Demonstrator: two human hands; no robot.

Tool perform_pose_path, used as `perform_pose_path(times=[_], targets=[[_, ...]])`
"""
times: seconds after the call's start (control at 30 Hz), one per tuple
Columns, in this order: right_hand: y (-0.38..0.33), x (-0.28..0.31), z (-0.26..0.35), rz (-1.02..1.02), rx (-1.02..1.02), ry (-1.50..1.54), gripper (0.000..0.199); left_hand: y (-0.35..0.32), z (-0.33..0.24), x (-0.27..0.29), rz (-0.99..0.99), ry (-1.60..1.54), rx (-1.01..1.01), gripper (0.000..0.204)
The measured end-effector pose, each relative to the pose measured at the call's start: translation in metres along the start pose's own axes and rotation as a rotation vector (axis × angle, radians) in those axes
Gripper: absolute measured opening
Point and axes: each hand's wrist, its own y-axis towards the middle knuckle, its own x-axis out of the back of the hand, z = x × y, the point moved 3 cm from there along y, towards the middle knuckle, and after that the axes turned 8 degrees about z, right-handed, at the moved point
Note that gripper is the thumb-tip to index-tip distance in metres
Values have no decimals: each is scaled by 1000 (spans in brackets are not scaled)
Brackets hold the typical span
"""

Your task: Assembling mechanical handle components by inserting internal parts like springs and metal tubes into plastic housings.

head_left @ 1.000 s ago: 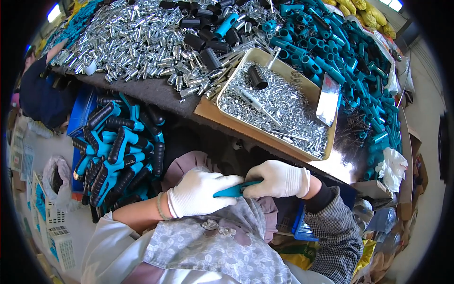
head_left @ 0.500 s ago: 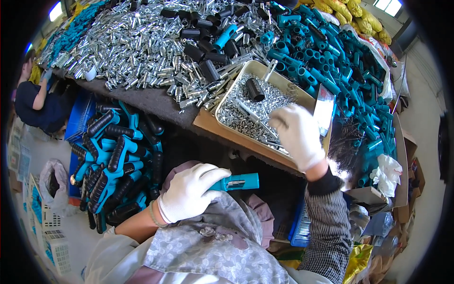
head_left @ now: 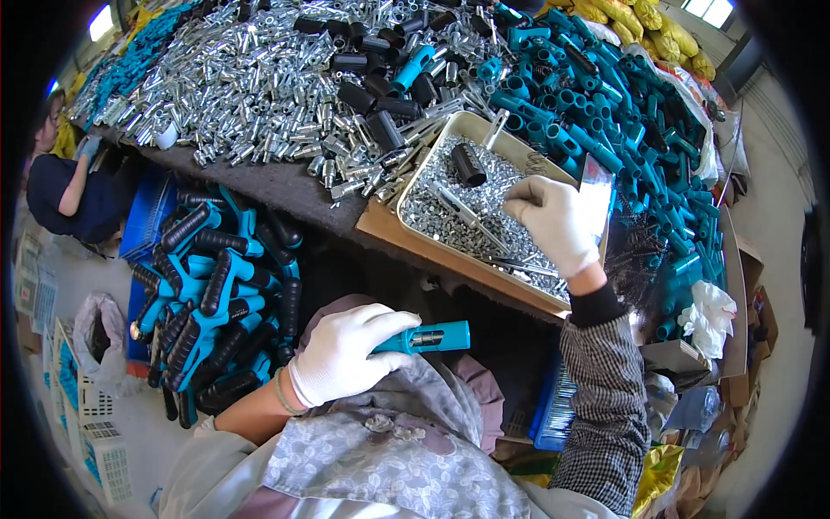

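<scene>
My left hand [head_left: 341, 353], in a white glove, is wrapped round a teal tube [head_left: 443, 336] over my lap. A slot in the tube's side shows a shiny metal part inside, and its far end points right. My right hand [head_left: 553, 227], gloved too, hovers over the right side of a shallow cream tray [head_left: 471, 128], thumb and fingers pinched together. Whatever lies between those fingertips, if anything, is hidden. The tray holds many small metal pieces, a black sleeve [head_left: 468, 164] and a slim metal rod [head_left: 456, 205].
Metal fittings [head_left: 251, 95] cover the bench behind the tray, with teal tubes [head_left: 596, 112] heaped at right. A blue crate [head_left: 149, 216] of black-and-teal handles [head_left: 220, 285] stands at left. Another person [head_left: 73, 190] sits at far left. A blue bin [head_left: 553, 411] is beside my right forearm.
My right hand has shifted slightly right and up over the tray, its fingers drawn into a pinch. The teal tube has turned slightly in my left hand, showing more of its slot.
</scene>
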Motion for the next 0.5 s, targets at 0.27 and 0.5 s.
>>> perform_pose_path(times=[0.27, 0.5], targets=[[-78, -65, 68, 380, 140, 208, 17, 10, -10, -1, -41, 301, -195, 72], [-111, -78, 75, 188, 417, -293, 30, 11, -7, 3, -5, 314, -179, 75]])
